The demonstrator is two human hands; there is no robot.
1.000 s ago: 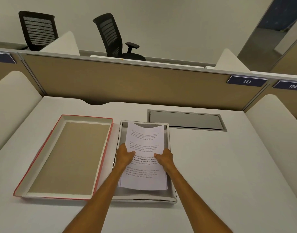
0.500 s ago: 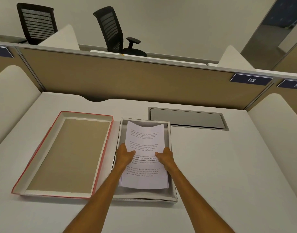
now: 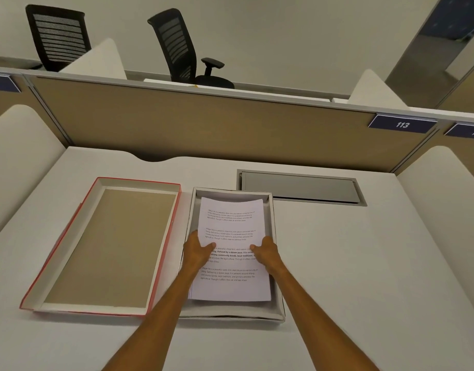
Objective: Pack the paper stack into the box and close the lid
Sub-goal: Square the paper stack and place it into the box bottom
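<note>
A white paper stack point(image 3: 232, 226) with printed text hangs inside the shallow white box point(image 3: 278, 311) at the desk's middle, its far end curling upward. My left hand point(image 3: 197, 250) grips the stack's left edge, thumb on top. My right hand point(image 3: 265, 251) grips the right edge the same way. The lid point(image 3: 110, 247), red-edged with a brown inside, lies upside down just left of the box.
A grey metal cable flap point(image 3: 300, 187) is set into the white desk point(image 3: 364, 263) behind the box. Tan partition panels point(image 3: 203, 124) wall the back, rounded white dividers stand at both sides. Two black office chairs point(image 3: 177, 46) stand beyond the partition.
The paper stack has sunk slightly deeper into the box, with both hands still holding its edges. The camera has tilted a little.
</note>
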